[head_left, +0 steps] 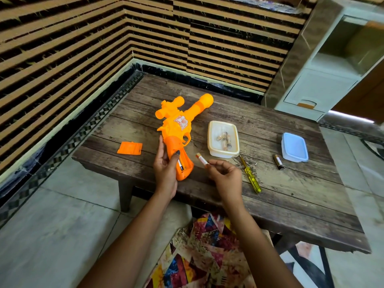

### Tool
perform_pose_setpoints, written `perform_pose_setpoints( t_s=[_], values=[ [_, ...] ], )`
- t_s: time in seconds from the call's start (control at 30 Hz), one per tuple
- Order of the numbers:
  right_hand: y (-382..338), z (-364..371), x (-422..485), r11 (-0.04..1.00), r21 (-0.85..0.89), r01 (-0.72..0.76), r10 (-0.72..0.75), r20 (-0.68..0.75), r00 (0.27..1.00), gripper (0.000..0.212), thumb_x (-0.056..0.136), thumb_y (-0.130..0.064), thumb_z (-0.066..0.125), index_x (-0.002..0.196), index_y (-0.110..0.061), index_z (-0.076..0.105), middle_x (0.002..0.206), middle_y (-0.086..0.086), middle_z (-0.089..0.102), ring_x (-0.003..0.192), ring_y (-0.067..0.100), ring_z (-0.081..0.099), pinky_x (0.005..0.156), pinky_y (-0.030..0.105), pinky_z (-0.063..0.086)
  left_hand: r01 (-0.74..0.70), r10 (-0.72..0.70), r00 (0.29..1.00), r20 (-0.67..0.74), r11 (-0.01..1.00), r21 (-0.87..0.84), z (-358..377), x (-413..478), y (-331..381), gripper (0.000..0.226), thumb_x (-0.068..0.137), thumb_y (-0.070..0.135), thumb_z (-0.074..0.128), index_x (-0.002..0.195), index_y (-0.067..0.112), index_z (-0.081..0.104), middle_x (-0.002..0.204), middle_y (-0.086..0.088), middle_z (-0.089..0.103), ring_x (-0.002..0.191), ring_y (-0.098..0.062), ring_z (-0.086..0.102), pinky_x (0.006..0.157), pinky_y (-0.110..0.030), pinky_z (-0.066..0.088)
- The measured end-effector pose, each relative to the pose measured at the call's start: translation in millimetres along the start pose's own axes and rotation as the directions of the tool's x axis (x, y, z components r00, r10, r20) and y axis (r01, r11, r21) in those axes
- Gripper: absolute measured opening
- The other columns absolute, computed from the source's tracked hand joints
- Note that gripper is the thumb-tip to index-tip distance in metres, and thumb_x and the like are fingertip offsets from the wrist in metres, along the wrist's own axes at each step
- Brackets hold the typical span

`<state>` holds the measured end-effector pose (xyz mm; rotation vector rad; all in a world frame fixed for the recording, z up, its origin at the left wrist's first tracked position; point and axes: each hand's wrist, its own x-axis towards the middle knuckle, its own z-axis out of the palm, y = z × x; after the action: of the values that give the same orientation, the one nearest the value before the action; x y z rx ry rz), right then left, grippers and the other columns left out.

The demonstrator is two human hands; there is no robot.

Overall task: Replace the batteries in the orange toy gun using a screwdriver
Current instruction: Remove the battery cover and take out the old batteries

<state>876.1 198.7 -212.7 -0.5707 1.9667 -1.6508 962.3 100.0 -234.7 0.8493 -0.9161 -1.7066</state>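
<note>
Holding the orange toy gun (176, 129) by its handle, my left grip (165, 169) is curled round it, thumb laid beside the open battery bay, where one battery (180, 164) sits. The gun lies on its side on the table (291, 194), barrel pointing away from me. My right grip (225, 175) is pinched on a second battery (201, 159), orange and white, held just beside the handle and clear of it; its print is too small to read. The sticker (181, 122) on the gun's body is pale, with no words I can make out. The orange cover (129, 148) lies flat to the left, apart from the gun. To the right stands an open cream tub (210, 138) with several spare batteries (224, 139) inside, then a yellow-handled screwdriver (250, 176) near it, a loose dark battery (278, 162), and a blue-lidded box (294, 146).
</note>
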Motion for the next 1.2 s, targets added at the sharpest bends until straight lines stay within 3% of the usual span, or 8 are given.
perform_pose_setpoints(
  t_s=[0.07, 0.2, 0.33, 0.43, 0.63, 0.8, 1.0, 1.2],
  values=[
    [1.5, -8.7, 3.5, 1.0, 0.014, -0.01, 0.011, -0.046, 0.999, 0.019, 0.081, -0.002, 0.067, 0.078, -0.021, 0.069, 0.068, -0.006, 0.067, 0.053, -0.005, 0.055, 0.062, 0.022, 0.047, 0.002, -0.002, 1.0, -0.006, 1.0, 0.002, 0.7, -0.2, -0.1, 0.069, 0.088, -0.007, 0.051, 0.146, 0.02, 0.024, 0.128, 0.0, 0.051, 0.105, -0.008, 0.056, 0.096, -0.029, 0.043],
    [0.5, -13.7, 6.0, 0.999, 0.035, 0.004, -0.002, -0.066, 0.998, 0.011, 0.081, 0.001, 0.066, 0.085, -0.008, 0.07, 0.067, -0.005, 0.065, 0.05, -0.007, 0.054, 0.056, 0.013, 0.046, 0.012, -0.012, 1.0, -0.018, 1.0, 0.022, -1.1, -1.1, 0.6, 0.07, 0.087, -0.006, 0.052, 0.146, 0.021, 0.025, 0.124, 0.001, 0.054, 0.108, -0.012, 0.056, 0.095, -0.034, 0.046],
    [2.6, -13.4, 7.2, 0.997, 0.07, 0.019, -0.012, -0.101, 0.995, 0.018, 0.079, 0.002, 0.068, 0.077, -0.016, 0.068, 0.067, -0.004, 0.065, 0.052, -0.006, 0.056, 0.057, 0.01, 0.046, 0.022, -0.022, 0.999, -0.04, 1.0, 0.022, -0.6, -1.1, 1.0, 0.071, 0.087, -0.008, 0.051, 0.146, 0.02, 0.025, 0.12, 0.001, 0.056, 0.11, -0.015, 0.055, 0.101, -0.041, 0.042],
    [4.4, -21.6, 8.8, 0.994, 0.098, 0.039, -0.017, -0.219, 0.976, 0.014, 0.079, 0.006, 0.066, 0.083, -0.008, 0.068, 0.071, -0.002, 0.066, 0.056, -0.005, 0.057, 0.058, 0.009, 0.047, 0.017, -0.016, 0.999, -0.04, 1.0, 0.017, -1.4, 0.5, -2.1, 0.07, 0.087, -0.01, 0.05, 0.146, 0.019, 0.025, 0.12, -0.001, 0.056, 0.114, -0.018, 0.053, 0.103, -0.043, 0.04],
    [9.7, -76.8, 28.9, 0.993, 0.104, 0.051, 0.017, -0.566, 0.824, 0.013, 0.079, 0.007, 0.066, 0.092, 0.006, 0.068, 0.072, -0.003, 0.062, 0.048, -0.013, 0.054, 0.052, 0.003, 0.041, -0.016, 0.016, 0.999, -0.044, 1.0, 0.012, 1.1, 3.9, -6.9, 0.069, 0.087, -0.012, 0.048, 0.146, 0.015, 0.024, 0.121, -0.005, 0.055, 0.101, -0.009, 0.056, 0.096, -0.031, 0.044],
    [13.3, -120.5, 39.5, 1.0, -0.007, 0.005, -0.009, -0.697, 0.717, 0.011, 0.078, 0.001, 0.069, 0.088, 0.004, 0.068, 0.084, 0.007, 0.065, 0.048, -0.015, 0.053, 0.052, -0.001, 0.038, -0.024, 0.024, 0.999, -0.034, 1.0, 0.011, -1.8, 4.7, -8.7, 0.069, 0.087, -0.011, 0.048, 0.146, 0.017, 0.025, 0.124, -0.009, 0.056, 0.105, -0.015, 0.056, 0.097, -0.035, 0.043],
    [22.4, -130.1, 46.6, 0.958, -0.215, -0.192, -0.017, -0.709, 0.705, 0.011, 0.073, -0.021, 0.076, 0.075, -0.02, 0.064, 0.076, 0.0, 0.067, 0.071, 0.017, 0.061, 0.067, 0.023, 0.042, -0.048, 0.049, 0.999, -0.02, 0.998, 0.034, -3.1, 6.5, -10.5, 0.07, 0.088, -0.01, 0.049, 0.146, 0.019, 0.025, 0.11, 0.01, 0.06, 0.095, -0.002, 0.06, 0.083, -0.021, 0.051],
    [33.4, -128.5, 52.3, 0.926, -0.295, -0.237, -0.03, -0.681, 0.731, 0.012, 0.074, -0.021, 0.075, 0.075, -0.022, 0.063, 0.084, 0.006, 0.072, 0.08, 0.025, 0.066, 0.077, 0.031, 0.048, -0.043, 0.044, 0.999, -0.016, 0.998, 0.044, -3.8, 6.8, -10.6, 0.07, 0.087, -0.01, 0.05, 0.146, 0.02, 0.026, 0.12, -0.006, 0.057, 0.103, -0.013, 0.057, 0.091, -0.03, 0.047]
  ],
)
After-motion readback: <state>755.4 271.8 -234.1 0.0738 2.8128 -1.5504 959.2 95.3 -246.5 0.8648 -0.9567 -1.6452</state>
